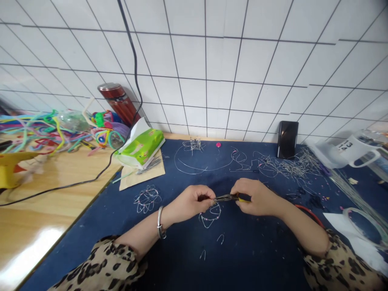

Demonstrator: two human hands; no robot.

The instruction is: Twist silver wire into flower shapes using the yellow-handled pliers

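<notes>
My left hand [200,199] pinches a looped wire piece [209,220] strung with small pink beads, which hangs below the fingers over the dark blue mat. My right hand [253,197] is closed around yellow-handled pliers [226,197]. The jaws of the pliers reach the wire at my left fingertips; whether they grip it is too small to tell. Left of my left hand lies a flower-like wire piece [147,199] with looped petals. Two short bent wires [221,239] rest on the mat below my hands.
A tissue pack [142,147] lies on brown paper at the left. Behind my hands are loose wires and a phone [287,140] against the tiled wall. A tangled wire heap [291,165] and a white cup [348,150] stand right. A black cable [103,169] crosses the wooden table.
</notes>
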